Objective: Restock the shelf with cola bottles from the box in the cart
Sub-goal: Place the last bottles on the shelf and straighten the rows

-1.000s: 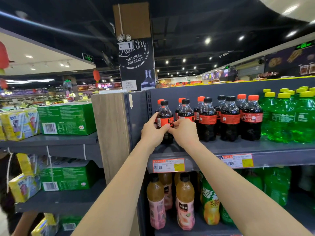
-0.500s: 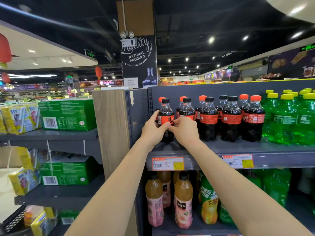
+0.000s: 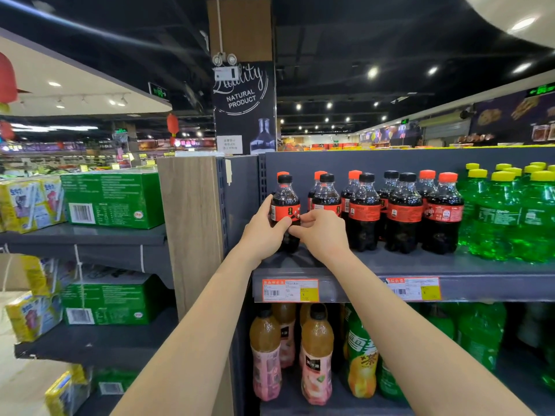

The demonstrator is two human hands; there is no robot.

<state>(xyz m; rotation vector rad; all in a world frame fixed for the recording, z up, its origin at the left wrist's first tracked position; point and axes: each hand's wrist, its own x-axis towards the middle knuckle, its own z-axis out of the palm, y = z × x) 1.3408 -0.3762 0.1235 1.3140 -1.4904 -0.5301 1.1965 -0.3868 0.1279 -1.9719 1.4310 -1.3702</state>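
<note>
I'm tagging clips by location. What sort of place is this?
Most likely a supermarket drinks aisle: rows of cola bottles and green soda bottles on a shelf, with barcoded price tags along its edge.

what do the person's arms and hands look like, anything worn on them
Both arms are bare to the frame edge, no sleeves in view. The left hand and right hand wear no gloves; no watch, bracelet or ring shows.

Grey shelf (image 3: pixel 420 265) bears cola bottles (image 3: pixel 402 211) (green ones (image 3: pixel 498 217) beside).
</note>
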